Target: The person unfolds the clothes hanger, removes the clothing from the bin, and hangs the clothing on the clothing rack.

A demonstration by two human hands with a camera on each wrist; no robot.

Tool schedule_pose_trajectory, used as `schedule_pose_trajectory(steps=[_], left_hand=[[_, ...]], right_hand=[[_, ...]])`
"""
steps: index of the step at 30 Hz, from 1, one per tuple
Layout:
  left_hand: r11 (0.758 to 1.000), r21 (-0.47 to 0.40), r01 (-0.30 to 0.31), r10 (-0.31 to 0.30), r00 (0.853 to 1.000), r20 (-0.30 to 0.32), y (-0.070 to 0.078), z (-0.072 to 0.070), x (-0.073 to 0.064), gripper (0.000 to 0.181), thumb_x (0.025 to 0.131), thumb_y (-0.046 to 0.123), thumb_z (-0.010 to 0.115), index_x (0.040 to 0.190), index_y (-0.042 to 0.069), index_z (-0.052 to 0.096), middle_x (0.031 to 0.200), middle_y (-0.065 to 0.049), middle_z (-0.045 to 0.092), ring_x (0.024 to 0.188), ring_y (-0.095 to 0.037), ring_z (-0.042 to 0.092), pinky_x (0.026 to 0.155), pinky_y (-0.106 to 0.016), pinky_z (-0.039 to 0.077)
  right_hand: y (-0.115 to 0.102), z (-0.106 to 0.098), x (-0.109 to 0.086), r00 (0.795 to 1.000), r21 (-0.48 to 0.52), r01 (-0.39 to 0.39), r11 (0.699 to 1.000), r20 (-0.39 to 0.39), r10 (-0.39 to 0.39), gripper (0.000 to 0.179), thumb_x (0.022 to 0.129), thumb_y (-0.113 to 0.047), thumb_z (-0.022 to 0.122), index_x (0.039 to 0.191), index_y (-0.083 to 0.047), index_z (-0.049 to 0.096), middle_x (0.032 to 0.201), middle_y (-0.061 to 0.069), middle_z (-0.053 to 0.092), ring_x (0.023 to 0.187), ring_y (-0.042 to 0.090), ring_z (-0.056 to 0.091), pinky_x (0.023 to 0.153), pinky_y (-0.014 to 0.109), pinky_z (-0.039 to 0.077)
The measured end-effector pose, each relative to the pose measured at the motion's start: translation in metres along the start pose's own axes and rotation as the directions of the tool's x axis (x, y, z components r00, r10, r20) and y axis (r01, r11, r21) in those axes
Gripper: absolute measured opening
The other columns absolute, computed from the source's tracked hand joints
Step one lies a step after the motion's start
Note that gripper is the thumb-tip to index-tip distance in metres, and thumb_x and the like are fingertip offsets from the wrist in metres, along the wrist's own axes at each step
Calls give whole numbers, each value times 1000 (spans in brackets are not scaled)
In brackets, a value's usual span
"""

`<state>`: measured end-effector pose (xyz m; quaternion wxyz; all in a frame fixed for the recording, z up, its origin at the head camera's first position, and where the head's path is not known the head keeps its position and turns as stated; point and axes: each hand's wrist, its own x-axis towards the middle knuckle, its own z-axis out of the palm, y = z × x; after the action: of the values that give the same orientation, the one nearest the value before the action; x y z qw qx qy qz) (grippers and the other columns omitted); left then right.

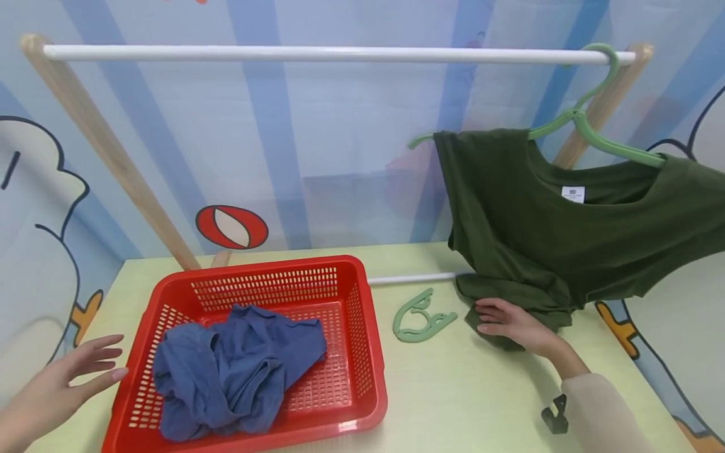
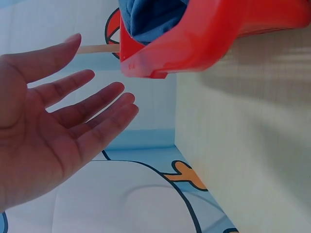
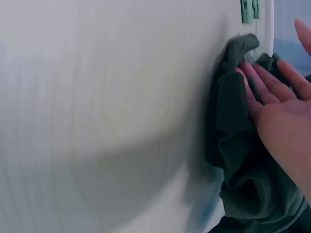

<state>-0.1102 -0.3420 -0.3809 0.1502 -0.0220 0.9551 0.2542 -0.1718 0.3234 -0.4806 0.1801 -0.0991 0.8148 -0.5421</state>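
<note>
A dark green shirt [image 1: 498, 189] hangs on a green hanger [image 1: 614, 147] hooked at the right end of a white rail. Its lower part lies bunched on the table. My right hand [image 1: 518, 324] touches that bunched cloth; in the right wrist view, its extended fingers [image 3: 269, 85] reach among the green folds, some tips hidden. At the left, my left hand [image 1: 68, 380] hovers beside the red basket [image 1: 375, 358], fingers spread and holding nothing. Crumpled blue cloth [image 1: 226, 371] lies inside the basket.
A folded green hanger [image 1: 406, 335] lies on the table [image 1: 442, 396] between basket and shirt. The white rail [image 1: 340, 55] spans overhead on wooden posts [image 1: 113, 151]. A small black object [image 1: 556, 418] sits beside the right sleeve. Printed curtains stand behind.
</note>
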Motion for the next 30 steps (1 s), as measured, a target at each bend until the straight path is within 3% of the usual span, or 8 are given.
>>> schedule_pose_trajectory(steps=[7,17,23,30], left_hand=[[1000,4,8,-8,1000,6,1,-1,-3,78,89,41,56,130,-17,25,118,-42,39,103,-53,45,72,-55,46],[1000,-6,27,-27,1000,14,2,-2,-1,84,88,47,53,134,-15,20,121,-42,35,105,-54,40,75,-57,45],[1000,-17,2,-2,999,-36,15,-6,-5,83,89,47,53,135,-13,20,123,-41,34,106,-54,39,75,-58,45],[997,-50,-57,53,995,-81,42,-12,-10,82,89,46,53,139,-10,19,126,-39,33,109,-53,37,74,-55,48]], right_hand=[[-3,7,-4,999,-7,22,1000,39,-22,58,87,-17,63,132,7,36,134,28,38,124,42,34,90,20,40],[-17,9,-12,998,25,52,998,32,-53,58,88,-16,61,134,8,33,133,29,37,120,45,37,87,23,44],[-25,4,-16,997,21,79,997,16,-80,57,88,-15,61,133,7,35,133,28,38,119,46,37,86,25,46],[-42,-4,-20,991,-40,134,990,-7,-134,56,86,-16,64,131,5,38,133,27,39,117,45,40,84,27,47]])
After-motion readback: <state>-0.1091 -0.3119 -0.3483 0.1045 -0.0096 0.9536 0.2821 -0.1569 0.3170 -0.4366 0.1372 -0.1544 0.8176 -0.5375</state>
